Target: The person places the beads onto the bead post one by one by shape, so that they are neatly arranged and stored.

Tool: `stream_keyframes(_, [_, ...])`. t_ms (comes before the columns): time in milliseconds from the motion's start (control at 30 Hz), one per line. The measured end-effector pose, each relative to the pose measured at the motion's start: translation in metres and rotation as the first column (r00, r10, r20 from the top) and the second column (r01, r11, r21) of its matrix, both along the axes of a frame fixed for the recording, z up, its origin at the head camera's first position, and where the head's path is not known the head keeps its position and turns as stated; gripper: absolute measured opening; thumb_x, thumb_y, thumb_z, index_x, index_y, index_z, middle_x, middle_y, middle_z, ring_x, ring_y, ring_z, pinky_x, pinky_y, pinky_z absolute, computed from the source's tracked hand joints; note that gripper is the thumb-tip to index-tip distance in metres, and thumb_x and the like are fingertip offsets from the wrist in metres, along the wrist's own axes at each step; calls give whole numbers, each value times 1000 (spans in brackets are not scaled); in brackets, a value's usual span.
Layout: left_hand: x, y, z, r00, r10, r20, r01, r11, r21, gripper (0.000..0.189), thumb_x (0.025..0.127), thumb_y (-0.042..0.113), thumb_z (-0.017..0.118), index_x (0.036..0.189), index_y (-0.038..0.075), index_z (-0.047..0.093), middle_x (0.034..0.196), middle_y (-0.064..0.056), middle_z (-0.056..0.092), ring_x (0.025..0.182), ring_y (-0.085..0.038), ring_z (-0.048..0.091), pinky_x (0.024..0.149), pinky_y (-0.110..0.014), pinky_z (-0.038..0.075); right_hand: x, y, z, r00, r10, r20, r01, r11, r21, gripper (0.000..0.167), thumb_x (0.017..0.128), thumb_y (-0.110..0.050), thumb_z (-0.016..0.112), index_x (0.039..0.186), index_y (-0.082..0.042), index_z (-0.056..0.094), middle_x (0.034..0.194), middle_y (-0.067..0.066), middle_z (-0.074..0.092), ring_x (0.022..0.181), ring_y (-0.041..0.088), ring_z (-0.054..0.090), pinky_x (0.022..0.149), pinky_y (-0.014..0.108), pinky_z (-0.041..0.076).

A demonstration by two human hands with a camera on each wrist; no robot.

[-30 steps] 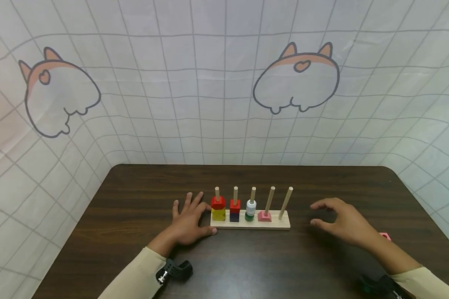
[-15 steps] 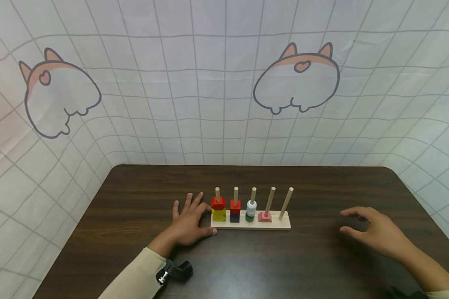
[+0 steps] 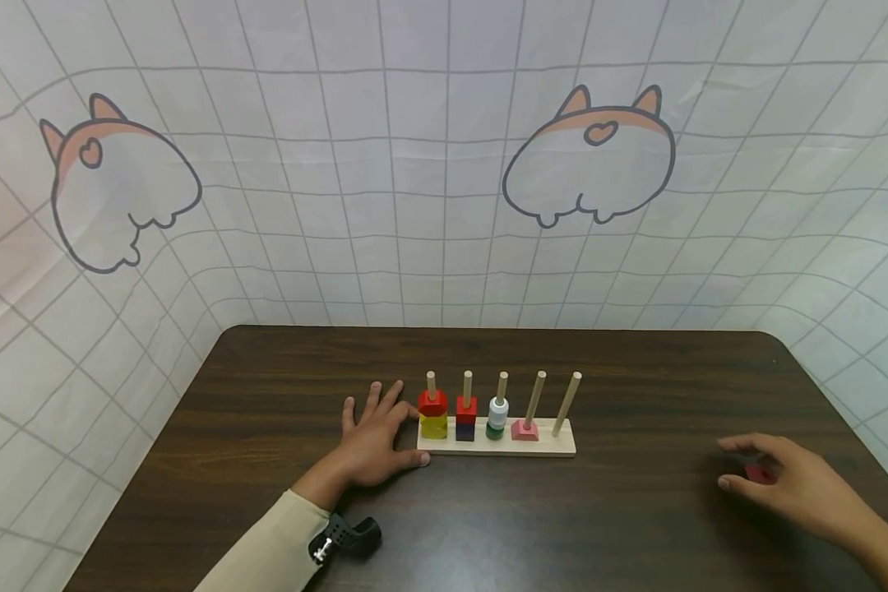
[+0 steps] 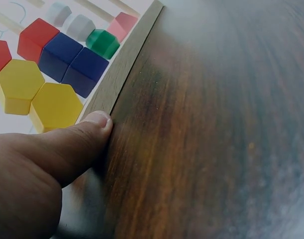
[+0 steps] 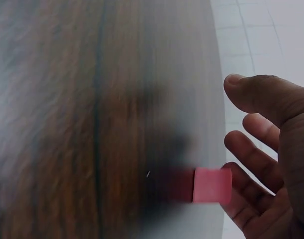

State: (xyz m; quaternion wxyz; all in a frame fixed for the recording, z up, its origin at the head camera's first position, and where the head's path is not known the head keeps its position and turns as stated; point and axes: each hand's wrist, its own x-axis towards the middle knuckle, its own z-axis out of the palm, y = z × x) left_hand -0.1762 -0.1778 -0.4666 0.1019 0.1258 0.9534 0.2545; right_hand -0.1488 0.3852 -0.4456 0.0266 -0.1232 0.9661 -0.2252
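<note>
My left hand (image 3: 373,444) is at the left end of a wooden peg board (image 3: 444,446), holding it between thumb and index finger; the other fingers spread on the table. In the left wrist view the thumb (image 4: 77,149) presses the board's front edge. Yellow hexagonal blocks (image 4: 23,82) with red above, blue square blocks (image 4: 84,72) with red above, and a green block (image 4: 103,44) under white ones sit on pegs. A pink block (image 3: 524,430) is on the fourth peg. My right hand (image 3: 807,489), thumb and fingers apart, is around a loose reddish-pink block (image 5: 212,185) without gripping it.
The rightmost peg (image 3: 567,403) bears no block. The dark wooden table (image 3: 303,353) reaches back to a white grid-patterned curtain (image 3: 444,247). A dark wrist strap (image 3: 351,536) is on the left wrist.
My right hand has moved right and toward me, away from the peg board, to the loose block. The left hand and the board stay where they were.
</note>
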Motion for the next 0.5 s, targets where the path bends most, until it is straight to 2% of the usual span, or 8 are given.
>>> stream_keyframes(67, [0,0,0,1000,1,0,-1,1000,-2,53,89,52,76,131,26,57,171,-10,11,155,-37,-8,113,-68,-14,1,5,0,1000,-10,1,10,1000,2,54,86,-35,85,127,-5,66,103,9,65,85,19,59,70,39,52])
stream_keyframes(133, [0,0,-1,1000,3,2,-3,1000,-5,53,89,53,76,131,26,57,171,-10,11,155,-37,-8,113,-68,-14,1,9,0,1000,-26,7,26,1000,3,57,86,-38,84,128,-5,65,109,18,66,94,33,63,73,53,53])
stream_keyframes(233, [0,0,-1,1000,2,-1,-2,1000,-7,54,89,53,76,131,26,57,171,-10,11,155,-37,-8,113,-68,-14,0,15,-1,997,-65,34,64,998,25,63,86,-45,83,130,-3,64,126,32,61,109,56,57,77,68,46])
stream_keyframes(367, [0,-1,-2,1000,0,-5,0,1000,-10,54,89,54,76,132,26,57,171,-9,11,155,-36,-8,113,-68,-14,-3,23,-4,993,-111,51,107,992,68,70,86,-51,81,131,0,62,133,39,53,114,64,49,80,72,43])
stream_keyframes(500, [0,-1,-3,1000,0,-5,0,1000,-7,54,89,54,76,131,26,57,171,-9,11,155,-36,-8,113,-68,-14,-5,29,-7,988,-146,43,141,986,93,74,86,-53,80,131,2,60,130,41,54,110,63,51,78,71,43])
